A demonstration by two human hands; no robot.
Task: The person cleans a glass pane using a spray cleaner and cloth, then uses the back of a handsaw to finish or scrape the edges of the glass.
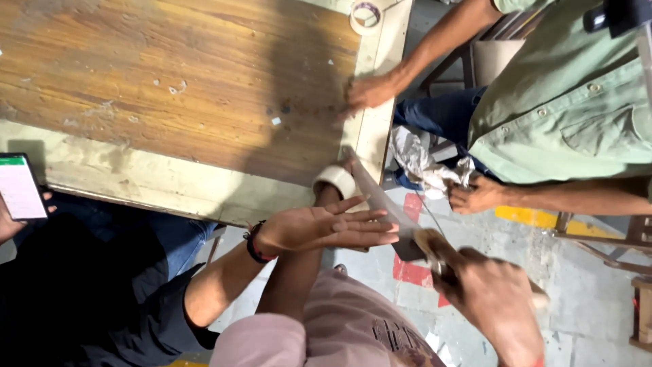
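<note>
Your right hand [489, 292] clamps the tape strip [384, 204], stretched toward 11 o'clock to the tape roll [335, 180] at your left hand [348, 165], its grip hidden

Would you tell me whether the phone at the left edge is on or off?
On: the phone has a screen that glows white under a green bar.

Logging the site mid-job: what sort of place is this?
Probably a workshop: a worn wooden table, a tape roll at its edge, and a bare concrete floor with painted marks.
</note>
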